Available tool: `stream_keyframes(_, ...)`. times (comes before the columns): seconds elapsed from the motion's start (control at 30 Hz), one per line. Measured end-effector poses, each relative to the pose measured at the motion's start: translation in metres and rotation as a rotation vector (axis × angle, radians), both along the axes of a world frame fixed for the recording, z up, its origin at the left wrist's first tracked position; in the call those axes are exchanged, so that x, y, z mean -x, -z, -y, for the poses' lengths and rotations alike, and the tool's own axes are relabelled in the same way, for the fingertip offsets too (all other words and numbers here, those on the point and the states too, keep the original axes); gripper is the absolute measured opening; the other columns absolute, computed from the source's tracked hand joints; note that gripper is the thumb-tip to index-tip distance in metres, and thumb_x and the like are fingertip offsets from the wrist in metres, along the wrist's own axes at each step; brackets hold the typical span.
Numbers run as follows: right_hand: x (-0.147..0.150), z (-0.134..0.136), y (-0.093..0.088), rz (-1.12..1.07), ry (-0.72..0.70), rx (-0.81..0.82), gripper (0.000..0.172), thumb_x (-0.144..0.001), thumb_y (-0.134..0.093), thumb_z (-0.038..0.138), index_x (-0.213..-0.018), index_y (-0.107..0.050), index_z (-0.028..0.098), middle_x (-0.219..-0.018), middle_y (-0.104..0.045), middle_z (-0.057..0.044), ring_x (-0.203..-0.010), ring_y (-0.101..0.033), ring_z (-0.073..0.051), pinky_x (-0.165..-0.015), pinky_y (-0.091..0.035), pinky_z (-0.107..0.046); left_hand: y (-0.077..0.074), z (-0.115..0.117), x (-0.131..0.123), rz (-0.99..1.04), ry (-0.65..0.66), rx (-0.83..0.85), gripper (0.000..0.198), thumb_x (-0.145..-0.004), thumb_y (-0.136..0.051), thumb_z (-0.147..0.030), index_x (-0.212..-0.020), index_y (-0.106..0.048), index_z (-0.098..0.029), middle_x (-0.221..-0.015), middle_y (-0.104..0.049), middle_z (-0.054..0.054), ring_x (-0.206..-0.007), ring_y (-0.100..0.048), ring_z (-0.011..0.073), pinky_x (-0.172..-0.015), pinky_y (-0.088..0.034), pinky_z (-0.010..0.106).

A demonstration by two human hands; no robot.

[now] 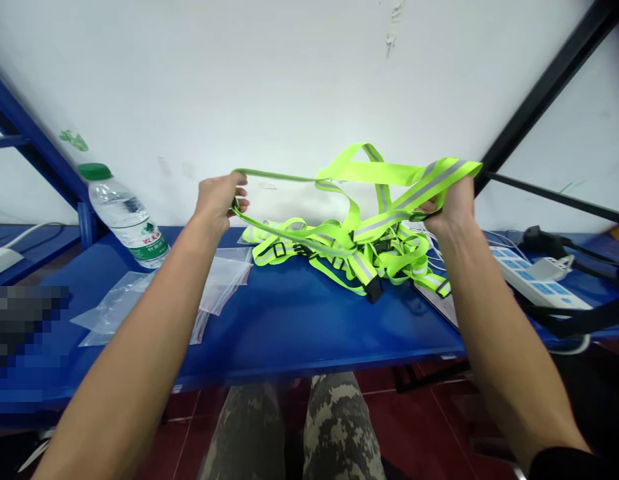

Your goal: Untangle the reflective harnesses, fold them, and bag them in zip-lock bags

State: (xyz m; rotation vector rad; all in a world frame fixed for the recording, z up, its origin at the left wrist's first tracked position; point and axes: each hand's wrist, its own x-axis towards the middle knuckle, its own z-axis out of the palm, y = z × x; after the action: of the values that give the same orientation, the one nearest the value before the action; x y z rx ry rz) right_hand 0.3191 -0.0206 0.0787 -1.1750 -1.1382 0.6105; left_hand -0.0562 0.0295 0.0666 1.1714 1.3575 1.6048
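Note:
A neon yellow reflective harness [389,175] with grey stripes is stretched in the air between my two hands. My left hand [222,199] is closed on a loop of its strap at the left end. My right hand [452,203] grips the wider straps at the right end, its fingertips partly hidden by the webbing. Below the held straps lies a heap of similar neon yellow strapping [324,250] with black buckles and sliders. A black buckle [373,291] hangs at the heap's front. Where the held harness parts from the heap is hard to tell.
Clear plastic bags [222,280] lie left on the blue table [289,333], beside a water bottle [132,223] with a green cap. A white power strip [536,280] with cables is at the right. A flat device [439,303] sits partly under the heap. A white wall [214,87] stands behind.

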Motion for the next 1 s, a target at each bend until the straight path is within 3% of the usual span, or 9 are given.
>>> stream_keyframes(0.1, 0.031, 0.004, 0.005, -0.222, -0.187, 0.056, 0.042, -0.07, -0.059, 0.059, -0.067, -0.033, 0.026, -0.053, -0.031, 0.006, -0.046, -0.026, -0.01, -0.044, -0.024, -0.028, 0.009, 0.009, -0.019, -0.464, 0.111, 0.03, 0.025, -0.059, -0.078, -0.033, -0.074, -0.065, -0.016, -0.074, -0.066, 0.008, -0.068, -0.061, 0.0186, -0.06, -0.046, 0.029)
stream_keyframes(0.17, 0.062, 0.01, 0.006, -0.279, -0.297, 0.092, 0.038, -0.069, -0.065, 0.056, -0.073, -0.043, 0.026, -0.057, -0.042, 0.003, -0.051, -0.041, -0.013, -0.048, -0.036, -0.029, 0.007, 0.025, -0.036, -0.735, 0.337, -0.022, 0.036, -0.054, -0.083, -0.038, -0.079, -0.069, -0.016, -0.086, -0.07, 0.01, -0.081, -0.064, 0.0229, -0.07, -0.049, 0.032)
stream_keyframes(0.27, 0.109, 0.024, -0.002, -0.245, -0.465, 0.044, 0.037, -0.072, -0.068, 0.054, -0.084, -0.054, 0.023, -0.073, -0.058, -0.003, -0.07, -0.059, -0.018, -0.061, -0.05, -0.033, -0.001, 0.052, -0.063, -0.836, 0.86, -0.115, 0.038, -0.068, -0.074, -0.046, -0.094, -0.071, -0.018, -0.097, -0.073, 0.007, -0.09, -0.066, 0.0231, -0.077, -0.049, 0.031)
stream_keyframes(0.37, 0.133, 0.038, -0.011, -0.218, -0.551, -0.107, 0.048, -0.072, -0.07, 0.061, -0.1, -0.058, 0.024, -0.092, -0.066, -0.004, -0.088, -0.064, -0.02, -0.073, -0.055, -0.033, 0.0, 0.06, -0.077, -0.932, 1.039, -0.067, 0.04, -0.066, -0.077, -0.046, -0.093, -0.071, -0.017, -0.09, -0.073, 0.005, -0.082, -0.066, 0.0224, -0.073, -0.049, 0.03)
stream_keyframes(0.47, 0.125, 0.035, -0.006, -0.137, -0.473, -0.215, 0.056, -0.074, -0.07, 0.062, -0.118, -0.055, 0.03, -0.111, -0.065, -0.002, -0.104, -0.063, -0.021, -0.08, -0.056, -0.033, 0.007, 0.048, -0.068, -0.73, 1.03, 0.019, 0.032, -0.071, -0.076, -0.04, -0.09, -0.07, -0.015, -0.085, -0.072, 0.005, -0.075, -0.066, 0.0205, -0.069, -0.052, 0.031)
stream_keyframes(0.57, 0.103, 0.024, 0.012, 0.027, -0.422, -0.169, 0.072, -0.074, -0.074, 0.057, -0.136, -0.046, 0.034, -0.123, -0.061, -0.004, -0.112, -0.061, -0.024, -0.082, -0.056, -0.036, 0.013, 0.036, -0.051, -0.269, 0.941, 0.007, 0.03, -0.073, -0.077, -0.034, -0.095, -0.069, -0.015, -0.09, -0.072, 0.006, -0.077, -0.067, 0.0184, -0.075, -0.055, 0.034)
stream_keyframes(0.7, 0.098, 0.021, 0.037, 0.269, -0.611, 0.008, 0.094, -0.071, -0.08, 0.046, -0.15, -0.033, 0.028, -0.13, -0.06, -0.012, -0.115, -0.06, -0.028, -0.089, -0.055, -0.042, 0.013, 0.038, -0.046, 0.194, 0.86, -0.043, 0.023, -0.073, -0.075, -0.022, -0.094, -0.067, -0.018, -0.089, -0.072, 0.004, -0.08, -0.069, 0.019, -0.084, -0.056, 0.041)
stream_keyframes(0.83, 0.118, 0.024, 0.047, 0.361, -0.743, 0.003, 0.064, -0.069, -0.083, 0.042, -0.125, -0.059, 0.022, -0.117, -0.066, -0.01, -0.103, -0.064, -0.024, -0.089, -0.055, -0.04, 0.015, 0.043, -0.055, 0.371, 0.859, -0.029, 0.009, -0.077, -0.064, -0.02, -0.086, -0.065, -0.017, -0.089, -0.072, 0.003, -0.086, -0.068, 0.0204, -0.084, -0.056, 0.04)
stream_keyframes(1.0, 0.123, 0.02, 0.039, 0.185, -0.698, 0.056, 0.035, -0.07, -0.082, 0.042, -0.088, -0.063, 0.017, -0.08, -0.067, -0.002, -0.058, -0.058, -0.01, -0.059, -0.053, -0.03, 0.019, 0.035, -0.054, 0.489, 0.746, 0.034, 0.006, -0.079, -0.06, -0.023, -0.078, -0.061, -0.017, -0.073, -0.065, 0.002, -0.077, -0.066, 0.019, -0.079, -0.057, 0.035)
